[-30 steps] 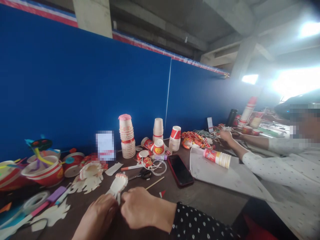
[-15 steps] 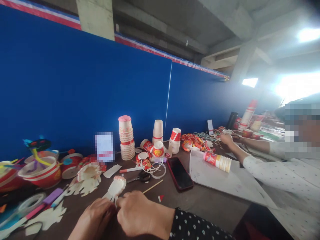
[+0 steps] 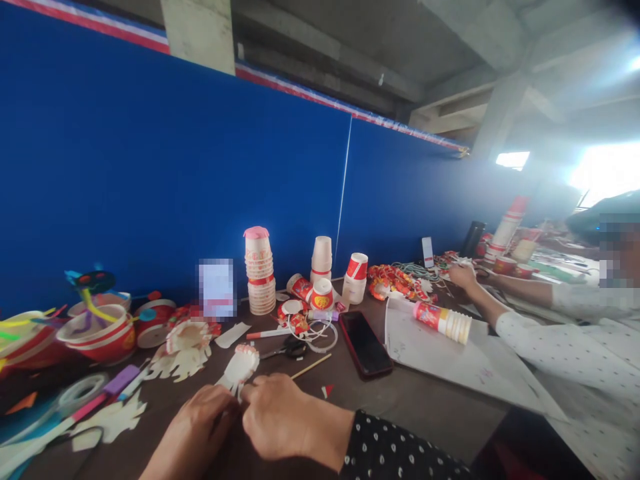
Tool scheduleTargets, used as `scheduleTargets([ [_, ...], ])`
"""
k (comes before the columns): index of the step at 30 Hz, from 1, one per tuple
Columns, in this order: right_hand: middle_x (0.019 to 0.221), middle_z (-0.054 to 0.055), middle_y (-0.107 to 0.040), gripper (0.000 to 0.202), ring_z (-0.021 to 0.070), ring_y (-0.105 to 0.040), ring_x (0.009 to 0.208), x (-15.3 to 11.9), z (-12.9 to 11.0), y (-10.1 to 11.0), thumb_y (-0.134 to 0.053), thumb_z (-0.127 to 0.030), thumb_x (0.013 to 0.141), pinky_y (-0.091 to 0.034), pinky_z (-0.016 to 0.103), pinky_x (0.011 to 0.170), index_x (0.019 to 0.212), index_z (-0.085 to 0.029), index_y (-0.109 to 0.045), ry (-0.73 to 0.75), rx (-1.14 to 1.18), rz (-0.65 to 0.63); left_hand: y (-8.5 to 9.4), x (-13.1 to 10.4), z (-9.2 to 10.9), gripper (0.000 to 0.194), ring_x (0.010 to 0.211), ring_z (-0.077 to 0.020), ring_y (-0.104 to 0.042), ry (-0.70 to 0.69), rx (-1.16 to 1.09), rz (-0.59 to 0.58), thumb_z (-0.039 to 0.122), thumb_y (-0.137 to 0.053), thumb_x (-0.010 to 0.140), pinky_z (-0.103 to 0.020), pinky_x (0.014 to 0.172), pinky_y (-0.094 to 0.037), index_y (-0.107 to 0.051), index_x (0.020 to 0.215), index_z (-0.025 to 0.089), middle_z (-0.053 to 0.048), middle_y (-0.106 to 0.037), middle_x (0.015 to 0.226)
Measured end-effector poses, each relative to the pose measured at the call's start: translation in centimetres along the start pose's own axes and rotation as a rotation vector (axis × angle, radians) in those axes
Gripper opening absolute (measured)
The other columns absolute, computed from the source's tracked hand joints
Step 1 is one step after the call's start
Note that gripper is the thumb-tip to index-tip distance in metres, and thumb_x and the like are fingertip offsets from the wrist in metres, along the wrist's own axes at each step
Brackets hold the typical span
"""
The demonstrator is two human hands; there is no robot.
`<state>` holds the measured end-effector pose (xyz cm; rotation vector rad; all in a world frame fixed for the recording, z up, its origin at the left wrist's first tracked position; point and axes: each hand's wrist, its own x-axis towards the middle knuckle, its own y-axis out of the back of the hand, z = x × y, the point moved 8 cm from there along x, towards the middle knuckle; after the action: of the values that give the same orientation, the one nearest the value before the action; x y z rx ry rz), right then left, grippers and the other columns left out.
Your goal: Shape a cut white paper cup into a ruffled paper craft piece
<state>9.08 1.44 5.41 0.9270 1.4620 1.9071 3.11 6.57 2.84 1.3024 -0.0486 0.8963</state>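
Note:
A cut paper cup (image 3: 242, 365), white with a pinkish scalloped edge and narrow strips toward me, lies between my hands at the table's near side. My left hand (image 3: 200, 421) is closed on the strips, its fingertips partly hidden. From the other side my right hand (image 3: 280, 415) pinches the same cut cup with curled fingers. Just beyond are black-handled scissors (image 3: 294, 347) and a thin wooden stick (image 3: 311, 367). A dark phone in a red case (image 3: 367, 345) lies to the right of my hands.
Left stand red-and-white paper bowls (image 3: 103, 333), a tape roll (image 3: 83, 392) and cut paper pieces (image 3: 113, 421). Behind rises a cup stack (image 3: 261, 280) before a blue partition (image 3: 150, 153). Right, a cup row (image 3: 443, 321) lies on a white board (image 3: 435, 363); a co-worker's hand (image 3: 463, 275) works beyond.
The whole view has shifted slightly, so things sit a little further right. Both my hands stay closed on the cut paper cup, with little movement.

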Motion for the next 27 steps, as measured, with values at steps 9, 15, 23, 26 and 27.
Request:
scheduleTargets([
  [9, 0.086, 0.007, -0.063, 0.011, 0.0181, -0.057, 0.071, 0.1, 0.0, 0.0, -0.059, -0.02, 0.074, -0.047, 0.028, 0.054, 0.069, -0.015, -0.067, 0.003, 0.003, -0.023, -0.4, -0.3, -0.4, 0.023, 0.066, -0.0174, -0.055, 0.035, -0.054, -0.022, 0.023, -0.042, 0.084, -0.025, 0.061, -0.043, -0.059, 0.069, 0.019, -0.004, -0.06, 0.068],
  [15, 0.085, 0.008, -0.064, 0.011, 0.0188, -0.057, 0.074, 0.1, 0.2, -0.3, -0.058, -0.02, 0.074, -0.047, 0.028, 0.057, 0.073, -0.014, -0.068, 0.003, 0.012, -0.061, 0.2, 0.0, 0.1, 0.025, 0.061, -0.0168, -0.053, 0.072, -0.044, -0.002, 0.024, -0.044, 0.083, -0.025, 0.057, -0.041, -0.057, 0.063, 0.018, -0.003, -0.057, 0.062],
  [23, 0.091, 0.012, -0.063, 0.018, 0.0215, -0.056, 0.083, 0.0, 0.5, -0.6, -0.05, -0.017, 0.078, -0.045, 0.03, 0.072, 0.083, -0.01, -0.067, -0.007, 0.032, -0.086, 0.6, 0.4, 0.8, 0.02, 0.068, -0.018, -0.053, 0.132, 0.046, -0.018, 0.011, -0.043, 0.079, -0.028, 0.065, -0.041, -0.056, 0.064, 0.016, -0.005, -0.058, 0.066],
  [26, 0.091, 0.013, -0.063, 0.023, 0.0212, -0.056, 0.084, -0.2, 0.9, -0.6, -0.047, -0.017, 0.081, -0.044, 0.031, 0.074, 0.094, -0.011, -0.064, -0.045, 0.083, -0.063, 0.6, 0.3, 0.7, 0.019, 0.069, -0.0179, -0.052, 0.153, 0.065, -0.013, 0.012, -0.045, 0.08, -0.028, 0.065, -0.04, -0.055, 0.065, 0.016, -0.005, -0.058, 0.069],
  [27, 0.09, 0.012, -0.063, 0.024, 0.0208, -0.056, 0.083, -0.3, 0.9, -0.5, -0.046, -0.017, 0.081, -0.044, 0.031, 0.074, 0.096, -0.011, -0.063, -0.048, 0.1, -0.058, 0.6, 0.3, 0.7, 0.019, 0.069, -0.0177, -0.052, 0.156, 0.065, -0.012, 0.012, -0.045, 0.08, -0.028, 0.066, -0.039, -0.055, 0.065, 0.016, -0.005, -0.058, 0.07],
])
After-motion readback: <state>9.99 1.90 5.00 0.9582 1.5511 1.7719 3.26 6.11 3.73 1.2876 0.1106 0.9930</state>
